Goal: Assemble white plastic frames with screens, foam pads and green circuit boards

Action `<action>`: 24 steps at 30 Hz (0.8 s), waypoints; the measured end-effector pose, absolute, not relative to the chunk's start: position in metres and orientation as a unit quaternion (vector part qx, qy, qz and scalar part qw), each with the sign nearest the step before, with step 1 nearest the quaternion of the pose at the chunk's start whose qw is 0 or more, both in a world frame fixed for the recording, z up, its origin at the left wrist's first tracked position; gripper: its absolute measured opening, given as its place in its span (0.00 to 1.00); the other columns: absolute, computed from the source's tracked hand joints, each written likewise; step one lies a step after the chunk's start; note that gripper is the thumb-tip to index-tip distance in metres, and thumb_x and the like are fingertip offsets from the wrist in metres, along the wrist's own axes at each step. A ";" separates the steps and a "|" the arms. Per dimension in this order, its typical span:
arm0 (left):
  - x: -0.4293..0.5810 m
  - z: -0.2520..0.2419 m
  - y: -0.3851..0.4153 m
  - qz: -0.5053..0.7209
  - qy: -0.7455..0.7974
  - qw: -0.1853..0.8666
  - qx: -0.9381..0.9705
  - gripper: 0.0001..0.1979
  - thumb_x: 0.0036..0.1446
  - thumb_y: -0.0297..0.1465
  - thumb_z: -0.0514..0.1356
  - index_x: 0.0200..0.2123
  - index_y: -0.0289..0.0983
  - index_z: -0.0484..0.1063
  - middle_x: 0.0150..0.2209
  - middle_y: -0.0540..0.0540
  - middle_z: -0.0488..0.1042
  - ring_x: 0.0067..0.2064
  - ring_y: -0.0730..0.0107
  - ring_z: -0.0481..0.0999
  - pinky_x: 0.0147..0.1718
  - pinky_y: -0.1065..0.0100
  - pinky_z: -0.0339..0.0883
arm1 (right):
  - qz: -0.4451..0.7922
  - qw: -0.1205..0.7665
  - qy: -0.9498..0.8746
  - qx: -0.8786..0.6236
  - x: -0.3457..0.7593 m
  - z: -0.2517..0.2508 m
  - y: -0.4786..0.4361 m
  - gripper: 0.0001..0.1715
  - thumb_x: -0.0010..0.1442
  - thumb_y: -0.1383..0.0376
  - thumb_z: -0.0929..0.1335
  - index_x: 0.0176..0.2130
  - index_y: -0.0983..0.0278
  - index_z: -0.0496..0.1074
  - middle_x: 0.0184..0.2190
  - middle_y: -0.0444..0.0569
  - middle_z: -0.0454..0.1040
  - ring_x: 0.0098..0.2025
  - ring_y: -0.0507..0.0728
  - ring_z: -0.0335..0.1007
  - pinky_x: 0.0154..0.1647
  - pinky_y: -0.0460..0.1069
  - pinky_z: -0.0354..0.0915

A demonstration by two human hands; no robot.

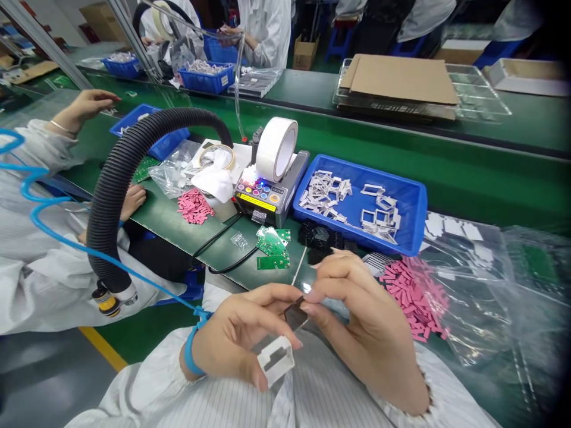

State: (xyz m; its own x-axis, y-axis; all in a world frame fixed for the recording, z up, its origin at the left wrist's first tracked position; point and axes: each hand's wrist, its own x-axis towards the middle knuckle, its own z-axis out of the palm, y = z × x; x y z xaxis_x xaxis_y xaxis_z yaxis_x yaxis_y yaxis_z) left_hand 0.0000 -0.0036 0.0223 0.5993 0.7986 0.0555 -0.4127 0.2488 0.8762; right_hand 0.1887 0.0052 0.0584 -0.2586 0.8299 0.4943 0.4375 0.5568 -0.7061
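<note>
My left hand (241, 327), with a blue wrist strap (195, 345) and coiled cord, pinches a small white plastic frame (277, 360) between thumb and finger. A small dark flat rectangular piece (296, 315) is gripped by the thumb and fingertips of my right hand (357, 315). The dark piece also lies close to the left fingers; whether they touch it I cannot tell. Both hands are held in front of my body at the table's near edge. Beyond them lie several green circuit boards (273, 246) and a stack of black parts (319, 241).
A blue bin (422, 208) holds white frames, beside a tape dispenser (285, 196) with a white roll. Pink strips (414, 294) and clear plastic bags (477, 315) lie to the right. A black ribbed hose (107, 196) arches at left, where a co-worker's hand (87, 110) reaches out.
</note>
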 end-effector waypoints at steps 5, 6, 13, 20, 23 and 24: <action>-0.001 0.022 -0.005 0.390 0.218 0.742 0.499 0.19 0.40 0.39 0.70 0.40 0.46 0.80 0.55 0.41 0.68 0.56 0.49 0.67 0.58 0.52 0.55 | 0.165 0.425 -0.774 -0.438 0.187 0.059 0.006 0.07 0.57 0.72 0.65 0.31 0.59 0.66 0.27 0.42 0.67 0.33 0.54 0.68 0.47 0.57 0.60; -0.001 0.022 -0.005 0.389 0.219 0.740 0.503 0.19 0.41 0.39 0.70 0.40 0.46 0.80 0.55 0.41 0.68 0.56 0.49 0.66 0.58 0.52 0.55 | 0.163 0.423 -0.775 -0.440 0.187 0.059 0.005 0.07 0.57 0.72 0.65 0.31 0.59 0.66 0.27 0.42 0.67 0.33 0.54 0.68 0.48 0.57 0.60; -0.003 0.019 -0.003 0.384 0.202 0.732 0.526 0.18 0.46 0.39 0.67 0.43 0.46 0.78 0.56 0.42 0.66 0.58 0.51 0.65 0.58 0.55 0.55 | 0.170 0.413 -0.775 -0.447 0.187 0.053 0.005 0.07 0.59 0.71 0.65 0.32 0.59 0.65 0.27 0.43 0.67 0.33 0.55 0.67 0.48 0.58 0.58; -0.004 0.016 -0.004 0.385 0.211 0.734 0.517 0.19 0.45 0.38 0.68 0.43 0.46 0.78 0.56 0.42 0.66 0.59 0.52 0.64 0.59 0.55 0.53 | 0.196 0.400 -0.775 -0.448 0.186 0.046 0.004 0.06 0.59 0.71 0.65 0.32 0.60 0.64 0.29 0.43 0.66 0.36 0.54 0.64 0.48 0.56 0.57; -0.005 0.015 -0.002 0.380 0.215 0.734 0.520 0.19 0.44 0.37 0.68 0.43 0.46 0.78 0.56 0.42 0.66 0.59 0.52 0.64 0.60 0.55 0.51 | 0.181 0.391 -0.780 -0.455 0.185 0.043 0.004 0.06 0.60 0.71 0.65 0.33 0.60 0.64 0.29 0.43 0.66 0.36 0.54 0.64 0.52 0.58 0.54; -0.005 0.015 -0.002 0.379 0.217 0.733 0.522 0.19 0.44 0.36 0.69 0.43 0.45 0.78 0.56 0.42 0.66 0.59 0.51 0.64 0.60 0.55 0.51 | 0.175 0.387 -0.782 -0.457 0.185 0.042 0.004 0.06 0.60 0.71 0.65 0.33 0.60 0.64 0.29 0.43 0.66 0.36 0.54 0.64 0.53 0.58 0.52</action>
